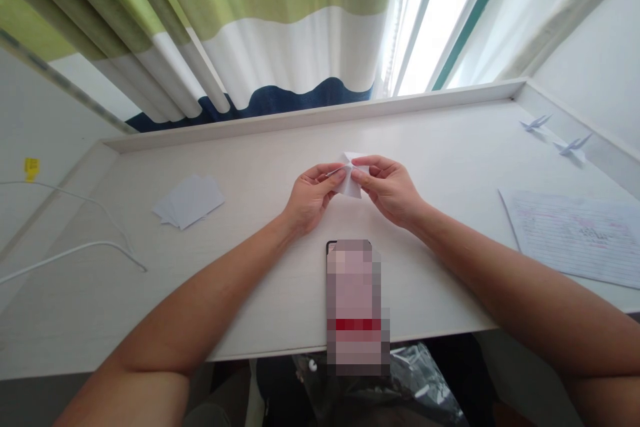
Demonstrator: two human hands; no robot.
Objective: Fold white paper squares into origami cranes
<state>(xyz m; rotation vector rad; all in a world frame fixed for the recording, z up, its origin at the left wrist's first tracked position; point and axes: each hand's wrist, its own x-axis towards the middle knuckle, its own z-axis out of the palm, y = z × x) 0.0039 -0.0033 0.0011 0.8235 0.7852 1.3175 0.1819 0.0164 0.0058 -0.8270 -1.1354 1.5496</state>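
Between my two hands, above the middle of the white table, is a small folded piece of white paper (352, 188). My left hand (314, 195) pinches its left side between thumb and fingers. From the right, my right hand (389, 187) grips the opposite side, thumb and forefinger pressed near the paper's centre. Part of the paper is hidden behind the fingers. A phone (353, 287), blurred out by large pixels, lies just below my hands near the table's front edge.
Loose white paper squares (195, 201) overlap on the left of the table (270, 307). Two folded paper cranes (574, 147) stand at the far right, above a written notebook sheet (580, 233). A white cable (100, 244) runs in from the left. Curtains (300, 33) hang behind.
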